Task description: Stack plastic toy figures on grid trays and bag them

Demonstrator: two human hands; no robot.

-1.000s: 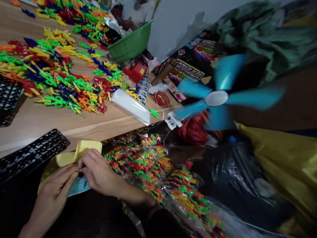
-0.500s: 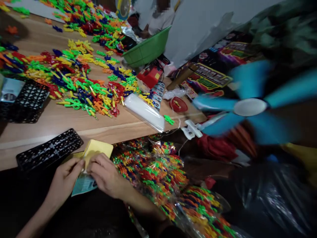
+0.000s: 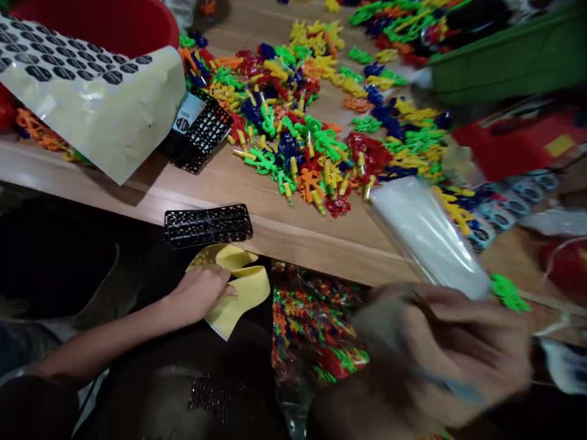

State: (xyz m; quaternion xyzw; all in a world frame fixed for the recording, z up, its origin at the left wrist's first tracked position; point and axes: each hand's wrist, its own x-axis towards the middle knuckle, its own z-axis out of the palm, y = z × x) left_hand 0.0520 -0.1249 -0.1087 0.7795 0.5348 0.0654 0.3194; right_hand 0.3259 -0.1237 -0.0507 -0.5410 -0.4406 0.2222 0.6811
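Along a wooden bench (image 3: 293, 244), coloured plastic toy pieces (image 3: 293, 146) were spread in heaps. The left grip (image 3: 199, 293) was seen with its fingers pressed together and laid on a folded yellow sheet (image 3: 245, 290) just below the bench edge; no pinch could be made out. The right grip (image 3: 440, 348) was blurred, so whether it was spread or closed could not be told. A clear plastic packet (image 3: 426, 238) was lying on the bench just above it. Beside the yellow sheet, a black plastic grid (image 3: 207, 225) was set at the bench edge, and a clear bag of pieces (image 3: 312, 330) was seen below that edge. Farther off, a second black grid (image 3: 197, 134) was lying just beside a large printed sheet (image 3: 87, 98), near a red tub (image 3: 92, 24). A green basin (image 3: 509, 61) was seen beyond the heaps.
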